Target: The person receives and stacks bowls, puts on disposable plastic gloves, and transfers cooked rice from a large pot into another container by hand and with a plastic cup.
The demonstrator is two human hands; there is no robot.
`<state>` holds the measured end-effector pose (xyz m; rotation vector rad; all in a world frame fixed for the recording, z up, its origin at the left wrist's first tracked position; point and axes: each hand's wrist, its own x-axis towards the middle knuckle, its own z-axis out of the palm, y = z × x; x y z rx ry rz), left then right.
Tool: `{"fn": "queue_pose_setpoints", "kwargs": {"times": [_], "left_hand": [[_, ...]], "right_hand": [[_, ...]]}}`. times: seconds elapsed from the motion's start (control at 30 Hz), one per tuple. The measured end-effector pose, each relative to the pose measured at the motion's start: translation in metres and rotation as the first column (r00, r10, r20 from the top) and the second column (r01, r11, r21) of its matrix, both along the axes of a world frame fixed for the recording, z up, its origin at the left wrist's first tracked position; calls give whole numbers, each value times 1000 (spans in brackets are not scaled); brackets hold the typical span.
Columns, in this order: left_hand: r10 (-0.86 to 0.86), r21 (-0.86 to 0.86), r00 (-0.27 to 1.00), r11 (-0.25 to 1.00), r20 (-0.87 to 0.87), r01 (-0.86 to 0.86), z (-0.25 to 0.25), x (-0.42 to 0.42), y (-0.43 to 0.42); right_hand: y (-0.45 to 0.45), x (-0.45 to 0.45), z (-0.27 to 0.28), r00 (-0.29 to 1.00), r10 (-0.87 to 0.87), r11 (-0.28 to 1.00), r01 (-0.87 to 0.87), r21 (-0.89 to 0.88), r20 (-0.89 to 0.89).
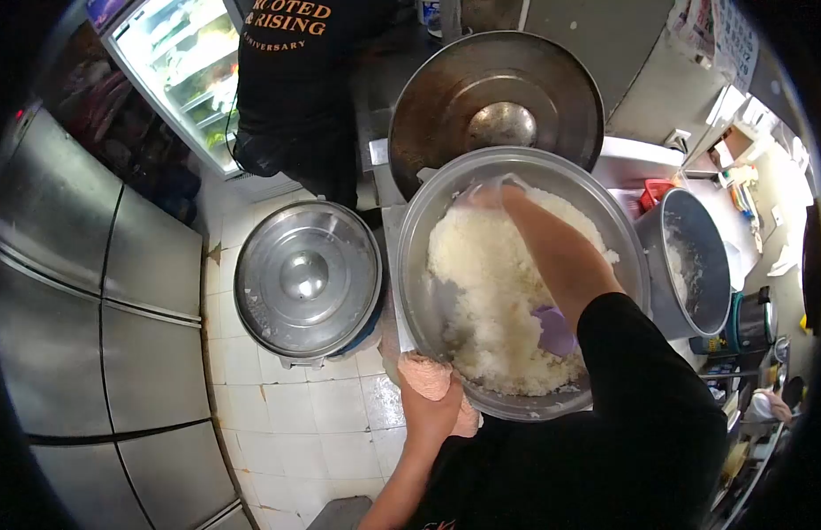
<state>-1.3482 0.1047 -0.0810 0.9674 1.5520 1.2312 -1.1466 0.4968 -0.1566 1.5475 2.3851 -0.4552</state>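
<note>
A wide metal pot [413,252] holds a heap of white rice [490,291]. My right hand [491,196] reaches to the far side of the pot, at the rice; it is blurred, with something clear or whitish about it, and its fingers cannot be made out. A purple scoop or bowl [556,332] lies in the rice beneath my forearm. At the pot's near left rim, my left hand [431,402] is closed on a pink cloth [425,375], which lies against the rim.
A large round metal lid [437,106] stands behind the pot. Left of it is a lidded metal pot [282,265] above the tiled floor. A grey bucket [706,230] sits at right. A person in black [295,115] stands at the back, near a lit fridge [185,66]. Steel cabinets [150,256] line the left.
</note>
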Motion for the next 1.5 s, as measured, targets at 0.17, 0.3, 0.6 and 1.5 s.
{"fn": "queue_pose_setpoints", "kwargs": {"times": [0.17,0.3,0.6,1.5], "left_hand": [[58,-22,998,998,-22,-58,9,9,-5],[71,8,990,997,-123,-71,11,8,1],[76,-55,990,995,-118,-83,19,10,-4],[123,2,988,992,-97,-124,-40,-7,-4]], "right_hand": [[-72,-63,-5,977,204,976,-198,88,-68],[-197,-69,25,920,373,924,-355,142,-122],[-258,83,132,958,151,988,-136,78,-244],[-263,49,154,-539,-727,686,-585,-432,-425]]}}
